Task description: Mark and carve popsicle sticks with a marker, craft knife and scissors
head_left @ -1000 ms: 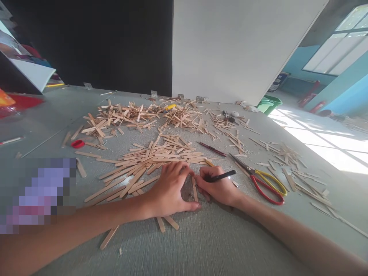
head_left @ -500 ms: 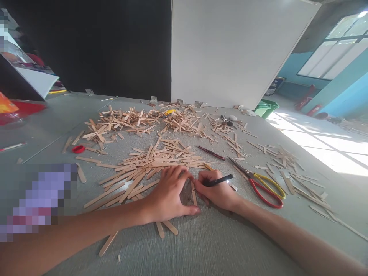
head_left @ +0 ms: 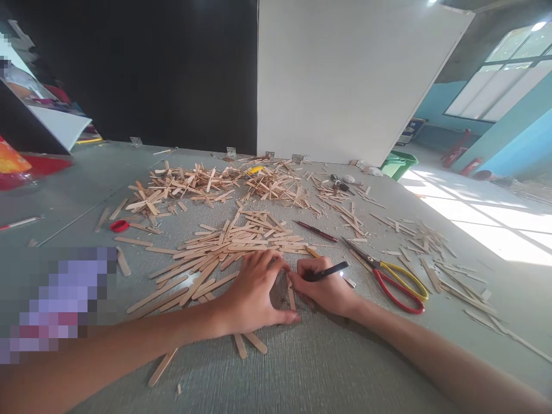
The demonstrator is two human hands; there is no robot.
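A wooden craft stick [head_left: 291, 294] lies on the grey table, partly hidden by my fingers. My left hand [head_left: 256, 287] grips it against the tabletop, index finger by its far end and thumb by its near end. My right hand [head_left: 325, 290] is closed round a black pen [head_left: 330, 271], whose tip is hidden behind the fingers close to the stick. Several more craft sticks [head_left: 235, 244] fan out beyond and under my left hand. A yellow tool [head_left: 312, 251] pokes out just past my right hand.
Scissors with red and yellow handles [head_left: 399, 284] lie to the right, a dark red pen [head_left: 317, 230] farther back. Heaps of sticks [head_left: 185, 184] and split pieces [head_left: 466, 293] cover much of the table. A red tape ring [head_left: 119, 225] lies left; a panel [head_left: 336, 80] stands behind.
The view has shifted very slightly. Both hands stay almost in place, with the pen angled nearly as before over the craft stick.
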